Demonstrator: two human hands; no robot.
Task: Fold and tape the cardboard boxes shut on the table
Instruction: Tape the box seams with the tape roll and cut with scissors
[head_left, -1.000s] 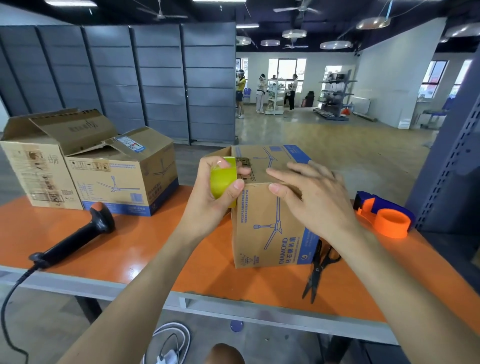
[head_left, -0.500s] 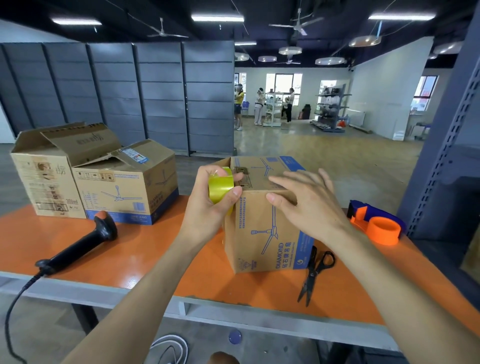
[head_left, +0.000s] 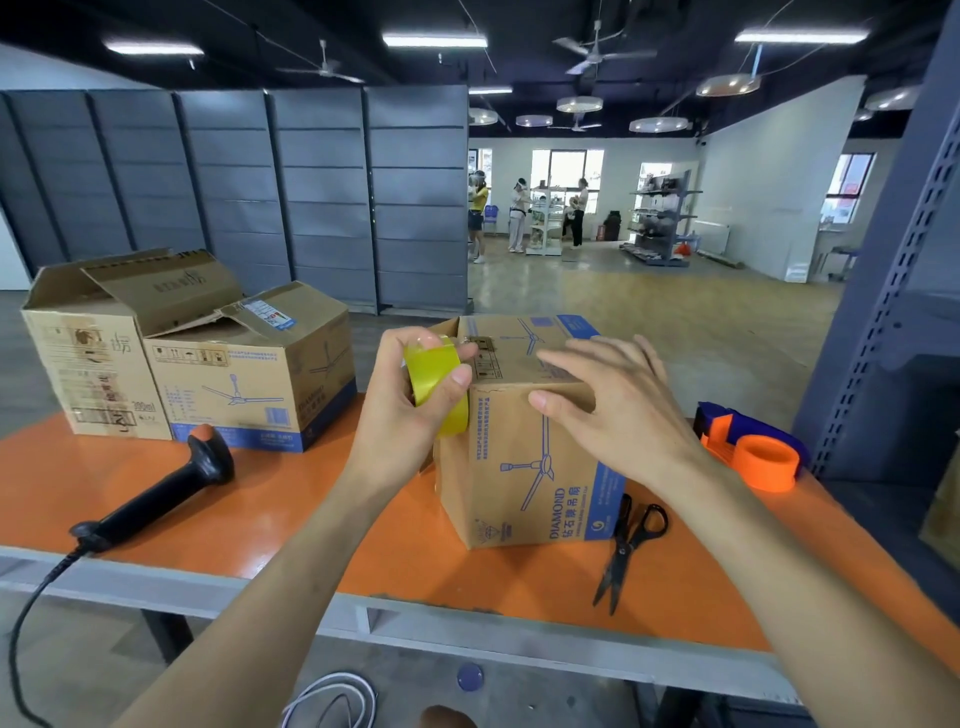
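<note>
A brown cardboard box (head_left: 524, 467) with blue fan print stands in the middle of the orange table (head_left: 311, 525), its top flaps folded down. My left hand (head_left: 410, 410) grips a roll of yellow tape (head_left: 439, 387) at the box's upper left corner. My right hand (head_left: 618, 410) rests flat on the box top with fingers spread, thumb over the front edge. Two more boxes stand at the back left: one with open flaps (head_left: 88, 358) and one with blue trim (head_left: 249, 384) whose top flaps are loose.
Black scissors (head_left: 626, 551) lie just right of the box. An orange and blue tape dispenser (head_left: 753, 447) sits at the right edge. A black handheld scanner (head_left: 161, 493) with a cable lies at the left. A grey shelving post (head_left: 893, 260) rises on the right.
My view has tilted up a little. Both hands stay on the box; the tape roll has shifted slightly down along the box's left corner.
</note>
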